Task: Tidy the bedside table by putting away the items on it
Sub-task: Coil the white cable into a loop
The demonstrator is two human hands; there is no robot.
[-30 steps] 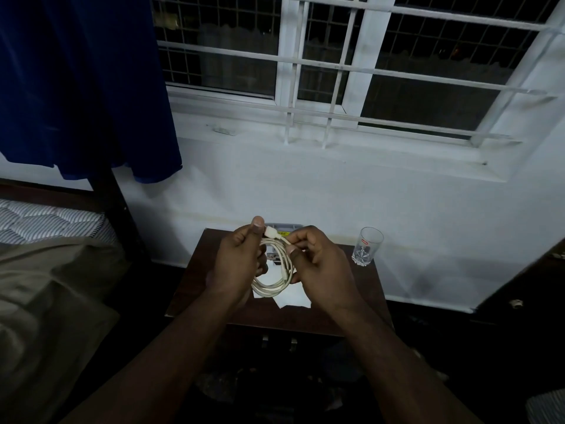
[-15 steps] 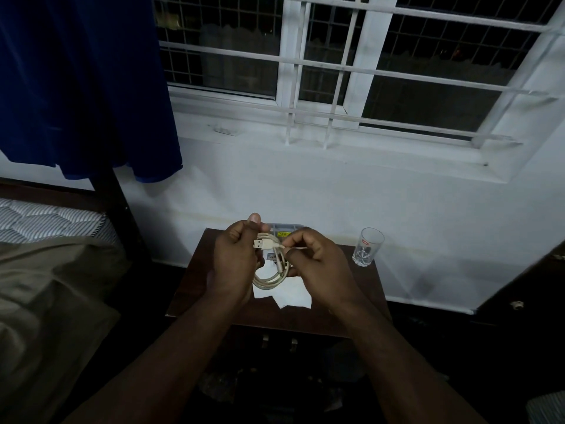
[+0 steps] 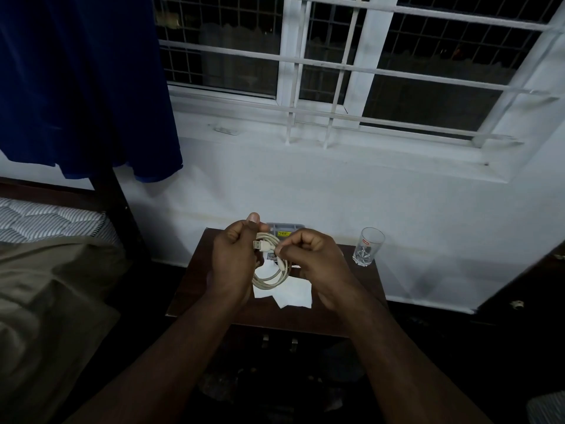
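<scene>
The bedside table (image 3: pixel 363 289) is this small dark wooden thing pushed up against the white wall under a barred window (image 3: pixel 351 71), and both hands are hovering right over it with a coiled white USB cable (image 3: pixel 272 270). The left hand (image 3: pixel 235 264) is curled closed around the left side of the coil, thumb sticking up at the top. The right hand (image 3: pixel 315 264) is also closed, pinching the cable near the top of the loop with its fingertips, right next to the USB plug (image 3: pixel 260 244) which pokes out toward the left hand. So the cable is held up in the air between the two hands, not lying on the table.

On the table itself, under the hands, there are a couple of white sheets of paper (image 3: pixel 293 296) lying flat, overlapping a bit. At the back edge by the wall there's a grey box-like thing with a yellow label (image 3: pixel 284 229) (can't tell what it actually is, the hands cover most of it). Off at the far right corner stands an empty clear drinking glass (image 3: pixel 367 246), upright, well apart from the hands.

To the left there's a bed with a striped mattress (image 3: pixel 46 220) and an olive-brown blanket (image 3: pixel 46 301), and a dark blue curtain (image 3: pixel 82 84) hanging above it. Pretty dim lighting overall.
</scene>
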